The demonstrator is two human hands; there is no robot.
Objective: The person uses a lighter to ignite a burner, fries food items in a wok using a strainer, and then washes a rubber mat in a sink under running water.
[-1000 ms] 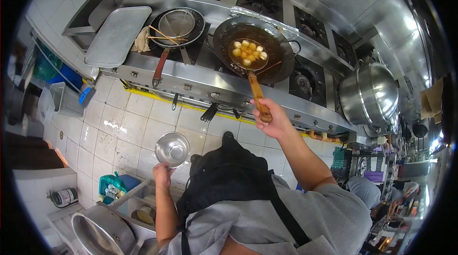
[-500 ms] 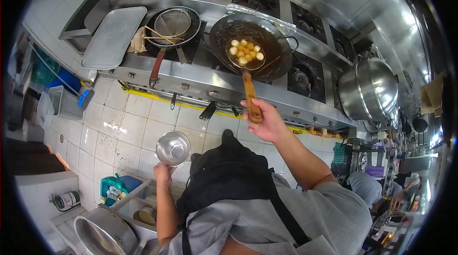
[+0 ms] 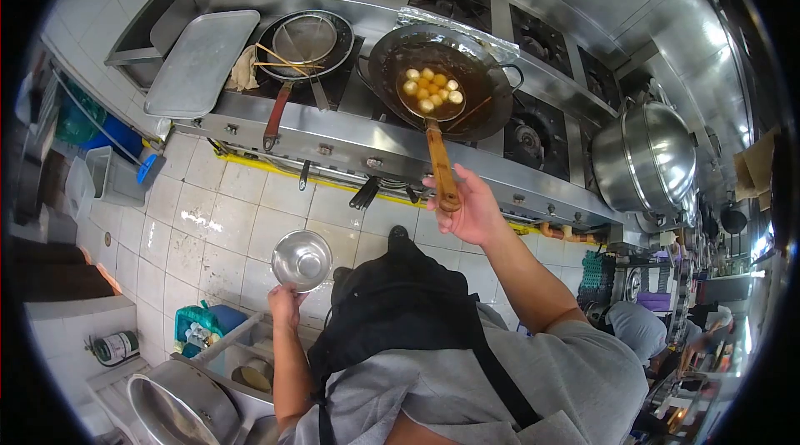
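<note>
With the wok [image 3: 493, 105] as the dial's centre and twelve at the back of the stove [image 3: 354, 149], the person's right hand [image 3: 471, 207] is out toward half past five, loosely holding the butt of a wooden-handled skimmer [image 3: 435, 149]. Its fingers curl under the handle and their tips show on the far side, while the thumb stands away from the wood. The skimmer's round head sits in the brown liquid between the wok's centre and six o'clock, and a cluster of balls [image 3: 432, 88], some white and some amber, is gathered in it. A thin brown stick [image 3: 468, 114] slants at half past four inside the wok.

The left hand [image 3: 286, 305] pinches the near rim of a steel bowl [image 3: 300, 260], held above the tiled floor toward seven o'clock, well apart from the wok.

A red-handled pan [image 3: 344, 45] sits between nine and ten, with a mesh strainer [image 3: 305, 38] in it and a pair of chopsticks [image 3: 292, 66] across it. Beyond it, at nine, are a cloth [image 3: 244, 70] and a flat metal tray [image 3: 202, 62]. Foil [image 3: 458, 31] lines the wok's twelve o'clock side; a large, shiny steel pot [image 3: 646, 162] stands toward four.
</note>
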